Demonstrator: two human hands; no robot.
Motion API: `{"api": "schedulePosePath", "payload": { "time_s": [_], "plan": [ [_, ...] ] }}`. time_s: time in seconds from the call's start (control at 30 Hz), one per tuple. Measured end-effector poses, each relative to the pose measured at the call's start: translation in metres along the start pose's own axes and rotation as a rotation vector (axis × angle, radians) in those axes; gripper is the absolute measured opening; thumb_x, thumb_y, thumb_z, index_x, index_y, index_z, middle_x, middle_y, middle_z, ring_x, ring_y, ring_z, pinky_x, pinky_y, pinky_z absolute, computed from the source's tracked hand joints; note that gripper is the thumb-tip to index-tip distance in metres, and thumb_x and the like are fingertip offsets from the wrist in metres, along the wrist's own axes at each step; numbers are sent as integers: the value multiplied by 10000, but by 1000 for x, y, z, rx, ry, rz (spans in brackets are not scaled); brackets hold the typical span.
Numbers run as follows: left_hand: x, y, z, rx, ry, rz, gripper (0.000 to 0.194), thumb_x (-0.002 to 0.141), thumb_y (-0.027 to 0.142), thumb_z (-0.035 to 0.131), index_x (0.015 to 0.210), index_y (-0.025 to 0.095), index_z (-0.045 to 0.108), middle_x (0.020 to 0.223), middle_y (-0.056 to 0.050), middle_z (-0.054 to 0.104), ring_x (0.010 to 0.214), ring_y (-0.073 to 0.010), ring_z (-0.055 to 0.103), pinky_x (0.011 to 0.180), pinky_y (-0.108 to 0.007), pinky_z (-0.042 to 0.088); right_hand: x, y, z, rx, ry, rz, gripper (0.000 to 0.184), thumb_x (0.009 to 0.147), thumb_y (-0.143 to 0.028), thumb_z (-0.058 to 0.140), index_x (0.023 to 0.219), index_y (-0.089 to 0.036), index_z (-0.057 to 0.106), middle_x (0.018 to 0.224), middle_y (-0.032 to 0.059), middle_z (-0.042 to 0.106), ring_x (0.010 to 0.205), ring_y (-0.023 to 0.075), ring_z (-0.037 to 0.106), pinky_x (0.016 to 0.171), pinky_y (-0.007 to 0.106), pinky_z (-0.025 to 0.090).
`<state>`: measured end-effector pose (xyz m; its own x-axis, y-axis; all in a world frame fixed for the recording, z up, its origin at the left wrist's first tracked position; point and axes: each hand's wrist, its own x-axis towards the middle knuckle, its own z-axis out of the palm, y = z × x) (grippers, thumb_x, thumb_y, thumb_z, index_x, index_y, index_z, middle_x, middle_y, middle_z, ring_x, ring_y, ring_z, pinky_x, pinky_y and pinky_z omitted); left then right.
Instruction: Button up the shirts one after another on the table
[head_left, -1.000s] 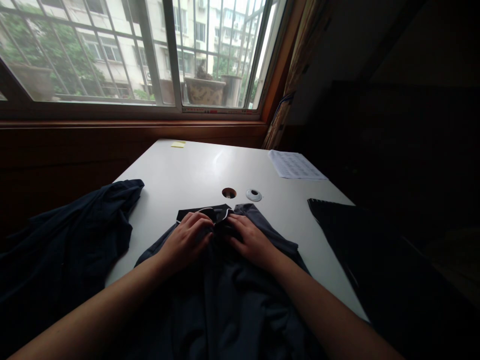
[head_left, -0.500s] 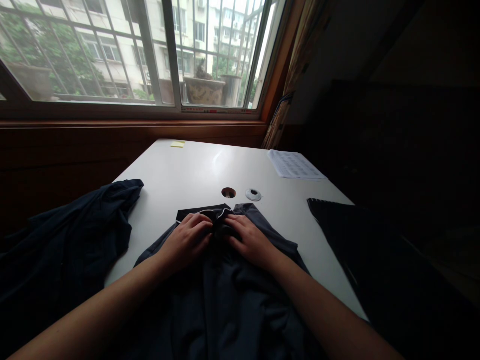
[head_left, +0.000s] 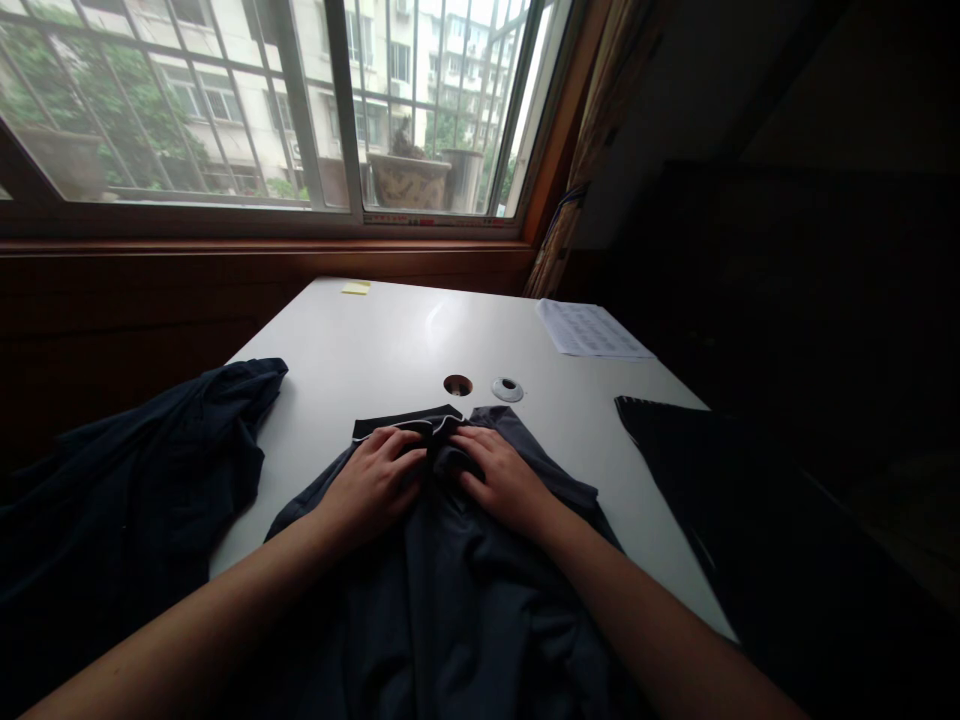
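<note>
In the head view, the white-edged band (head_left: 409, 412) of the dark garment (head_left: 450, 590) now lies flatter by the left hand (head_left: 375, 480), where a second ago its edging rose in a loop. More of a smooth fold shows beside the thumb of the right hand (head_left: 506, 480). Both hands are partly curled on the cloth at the band, near each other; whether either pinches it shut, I cannot tell. The garment lies on the near middle of the white tabletop (head_left: 397, 335), just short of a round hole (head_left: 457, 385) and a ring-shaped cover (head_left: 508, 389). Dark cloth (head_left: 187, 440) lies left, more dark fabric (head_left: 697, 470) right; yellow notes (head_left: 355, 287) and printed sheets (head_left: 592, 329) sit at the far side, below a barred window (head_left: 262, 110) and beside a tied curtain (head_left: 570, 210).
</note>
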<state>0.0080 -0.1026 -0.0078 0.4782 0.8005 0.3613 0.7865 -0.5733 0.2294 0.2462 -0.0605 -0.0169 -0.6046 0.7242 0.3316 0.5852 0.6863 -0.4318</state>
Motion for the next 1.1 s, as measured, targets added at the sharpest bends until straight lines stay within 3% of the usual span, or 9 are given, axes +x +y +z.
{"api": "schedulePosePath", "payload": {
  "time_s": [0.63, 1.1],
  "plan": [
    [-2, -1, 2, 40, -21, -17, 323, 932, 244, 561, 1247, 248, 634, 1341, -98, 553, 1270, -318, 449, 1082, -537, 448, 0, 0, 1, -73, -4, 41, 440, 910, -291, 604, 1339, -193, 583, 1406, 116, 568, 1343, 282, 466, 1156, 502, 362],
    [-3, -3, 5, 15, 27, -6, 373, 914, 231, 575, 1281, 267, 631, 1321, -101, 564, 1236, -317, 473, 1053, -534, 474, 0, 1, 2, -116, 31, 68, 445, 903, -318, 607, 1324, -176, 593, 1432, 121, 540, 1356, 279, 450, 1172, 486, 352]
  ]
}}
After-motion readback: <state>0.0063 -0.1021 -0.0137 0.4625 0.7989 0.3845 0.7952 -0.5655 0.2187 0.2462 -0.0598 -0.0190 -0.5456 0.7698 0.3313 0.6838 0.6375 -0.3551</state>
